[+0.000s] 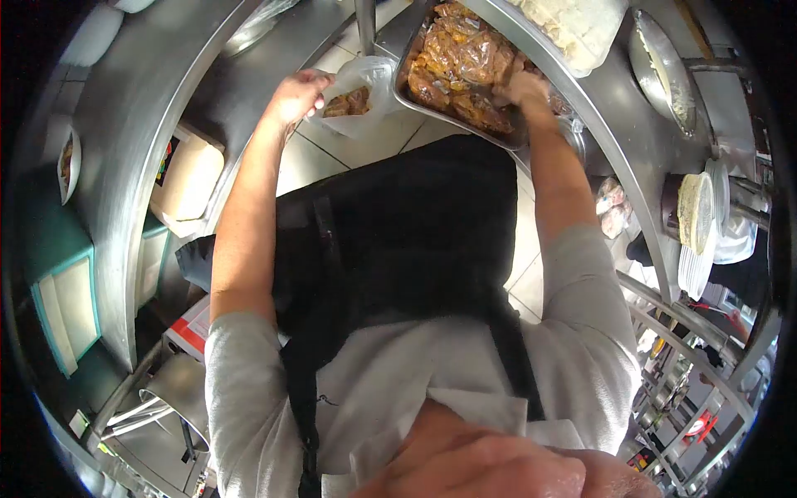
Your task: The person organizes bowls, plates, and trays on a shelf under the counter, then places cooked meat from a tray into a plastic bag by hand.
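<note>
My left hand (pixel 300 98) is closed on the edge of a clear plastic bag (pixel 375 80), which hangs over the tiled floor. Pieces of browned meat (pixel 347 102) lie inside the bag. At the upper middle, a metal tray (pixel 408 98) holds a heap of seasoned meat (pixel 465 58). My right hand (pixel 523 86) reaches into the tray's right side, its fingers bent against the meat; whether they grip a piece is hidden.
Steel counters (pixel 124 124) curve along both sides. A metal bowl (pixel 662 70) and a stack of plates (pixel 696 249) stand at the right. Cardboard (pixel 191 176) and a green-edged container (pixel 70 311) are on the left.
</note>
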Demonstrator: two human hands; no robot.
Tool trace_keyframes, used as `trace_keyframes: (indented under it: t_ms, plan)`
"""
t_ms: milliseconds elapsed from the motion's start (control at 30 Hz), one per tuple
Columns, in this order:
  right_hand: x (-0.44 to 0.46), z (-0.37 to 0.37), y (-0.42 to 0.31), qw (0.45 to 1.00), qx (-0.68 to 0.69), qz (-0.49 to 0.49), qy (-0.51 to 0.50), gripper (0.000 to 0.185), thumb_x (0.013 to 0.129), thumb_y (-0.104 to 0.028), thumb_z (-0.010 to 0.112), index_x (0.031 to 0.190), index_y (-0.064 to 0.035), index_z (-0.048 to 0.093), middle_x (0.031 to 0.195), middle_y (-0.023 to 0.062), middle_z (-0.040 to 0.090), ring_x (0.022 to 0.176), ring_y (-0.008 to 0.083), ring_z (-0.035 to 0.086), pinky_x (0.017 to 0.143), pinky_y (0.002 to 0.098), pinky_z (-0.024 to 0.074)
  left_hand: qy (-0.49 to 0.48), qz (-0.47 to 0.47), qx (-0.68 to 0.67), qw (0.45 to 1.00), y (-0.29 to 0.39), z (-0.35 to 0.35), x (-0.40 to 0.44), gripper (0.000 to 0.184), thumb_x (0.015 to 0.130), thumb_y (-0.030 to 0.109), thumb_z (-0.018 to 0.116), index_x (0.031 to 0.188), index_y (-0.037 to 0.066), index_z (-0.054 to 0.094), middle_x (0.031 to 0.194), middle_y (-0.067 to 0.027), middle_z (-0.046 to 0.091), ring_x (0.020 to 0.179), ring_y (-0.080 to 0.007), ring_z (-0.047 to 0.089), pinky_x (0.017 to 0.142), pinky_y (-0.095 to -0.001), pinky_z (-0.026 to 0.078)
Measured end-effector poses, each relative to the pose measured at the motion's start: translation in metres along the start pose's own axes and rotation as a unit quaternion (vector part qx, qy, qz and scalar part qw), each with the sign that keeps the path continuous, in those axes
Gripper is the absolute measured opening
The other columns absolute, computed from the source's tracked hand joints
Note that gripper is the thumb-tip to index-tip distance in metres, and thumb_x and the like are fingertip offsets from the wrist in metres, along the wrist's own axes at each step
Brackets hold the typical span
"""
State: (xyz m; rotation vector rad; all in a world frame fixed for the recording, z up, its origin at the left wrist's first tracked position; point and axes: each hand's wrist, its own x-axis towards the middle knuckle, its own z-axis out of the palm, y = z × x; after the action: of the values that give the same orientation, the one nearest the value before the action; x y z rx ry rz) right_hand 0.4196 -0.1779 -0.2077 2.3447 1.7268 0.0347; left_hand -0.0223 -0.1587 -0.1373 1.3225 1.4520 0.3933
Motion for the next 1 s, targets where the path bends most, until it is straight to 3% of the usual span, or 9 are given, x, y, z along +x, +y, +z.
trace_keyframes:
  t_ms: [133, 400, 467, 533, 600, 667, 800, 833, 1000]
  plan:
    - [-0.015, -0.017, -0.005, 0.985, 0.019, 0.025, -0.171, 0.085, 0.075, -0.059, 0.073, 0.137, -0.0040, 0.054, 0.127, 0.0176, 0.067, 0.120, 0.0344, 0.062, 0.108, 0.0475, 0.0417, 0.028, -0.002, -0.013, 1.000, 0.003, 0.000, 0.000, 0.031, 0.096, 0.033, 0.061, 0.111, 0.007, 0.070, 0.062, 0.0026, 0.054, 0.051, -0.0066, 0.044, 0.049, -0.0240, 0.036]
    - [-0.043, -0.037, -0.010, 0.971, 0.231, 0.028, 0.047, 0.055, 0.083, -0.046, 0.066, 0.126, -0.0116, 0.062, 0.116, 0.0228, 0.068, 0.110, 0.0394, 0.065, 0.097, 0.0487, 0.0481, 0.018, -0.008, -0.027, 0.999, 0.002, -0.001, 0.013, 0.036, 0.098, 0.035, 0.058, 0.117, 0.007, 0.070, 0.067, 0.0002, 0.058, 0.052, -0.0076, 0.045, 0.051, -0.0244, 0.038]
    - [-0.041, -0.036, -0.027, 0.879, 0.448, -0.016, 0.162, 0.051, 0.083, -0.046, 0.067, 0.122, -0.0123, 0.065, 0.110, 0.0217, 0.071, 0.108, 0.0393, 0.066, 0.096, 0.0483, 0.0485, 0.015, -0.012, -0.023, 1.000, 0.003, -0.001, 0.013, 0.038, 0.099, 0.036, 0.057, 0.120, 0.007, 0.069, 0.067, -0.0002, 0.058, 0.052, -0.0078, 0.044, 0.051, -0.0244, 0.038]
    - [-0.067, -0.098, -0.077, 0.775, 0.582, -0.112, 0.219, 0.046, 0.079, -0.028, 0.081, 0.112, 0.0008, 0.068, 0.104, 0.0112, 0.074, 0.096, 0.0197, 0.070, 0.087, 0.0347, 0.0531, 0.053, 0.005, -0.022, 0.998, 0.009, -0.001, 0.009, 0.043, 0.096, 0.043, 0.061, 0.112, 0.004, 0.069, 0.065, -0.0008, 0.059, 0.051, -0.0085, 0.044, 0.051, -0.0267, 0.039]
    - [-0.051, -0.080, -0.115, 0.775, 0.595, -0.139, 0.161, 0.046, 0.080, -0.035, 0.081, 0.109, -0.0010, 0.070, 0.103, 0.0113, 0.074, 0.096, 0.0195, 0.070, 0.086, 0.0346, 0.0532, 0.052, 0.018, -0.043, 0.998, 0.011, 0.001, 0.008, 0.048, 0.096, 0.046, 0.060, 0.118, 0.004, 0.068, 0.064, -0.0010, 0.058, 0.051, -0.0091, 0.043, 0.052, -0.0272, 0.038]
    - [-0.066, -0.104, -0.131, 0.848, 0.516, -0.123, 0.006, 0.051, 0.080, -0.045, 0.079, 0.113, -0.0073, 0.070, 0.104, 0.0111, 0.073, 0.096, 0.0216, 0.070, 0.086, 0.0344, 0.0532, 0.057, 0.002, -0.039, 0.998, 0.016, 0.002, 0.008, 0.050, 0.100, 0.043, 0.054, 0.129, 0.003, 0.064, 0.064, 0.0004, 0.054, 0.050, -0.0080, 0.040, 0.050, -0.0253, 0.035]
    - [-0.037, -0.061, -0.082, 0.964, 0.233, -0.108, 0.067, 0.056, 0.081, -0.050, 0.074, 0.126, -0.0185, 0.065, 0.111, 0.0105, 0.072, 0.102, 0.0283, 0.069, 0.089, 0.0389, 0.0535, 0.052, 0.004, -0.022, 0.998, 0.014, 0.005, 0.010, 0.053, 0.100, 0.047, 0.055, 0.127, 0.002, 0.065, 0.062, 0.0013, 0.052, 0.049, -0.0078, 0.040, 0.048, -0.0252, 0.035]
    - [-0.038, -0.060, -0.069, 0.981, 0.155, -0.112, -0.040, 0.058, 0.079, -0.048, 0.074, 0.128, -0.0187, 0.064, 0.115, 0.0108, 0.072, 0.106, 0.0283, 0.068, 0.091, 0.0401, 0.0528, 0.041, -0.018, 0.005, 0.999, 0.008, 0.005, 0.014, 0.053, 0.099, 0.049, 0.057, 0.124, 0.002, 0.066, 0.061, 0.0015, 0.051, 0.049, -0.0075, 0.040, 0.047, -0.0253, 0.034]
    - [-0.038, 0.001, -0.035, 0.965, 0.089, -0.111, -0.219, 0.075, 0.070, -0.053, 0.075, 0.134, -0.0156, 0.060, 0.133, 0.0129, 0.063, 0.121, 0.0318, 0.061, 0.100, 0.0479, 0.0484, 0.048, -0.036, 0.056, 0.997, -0.003, 0.000, 0.026, 0.053, 0.095, 0.051, 0.061, 0.115, 0.002, 0.068, 0.059, 0.0017, 0.049, 0.049, -0.0069, 0.039, 0.045, -0.0257, 0.033]
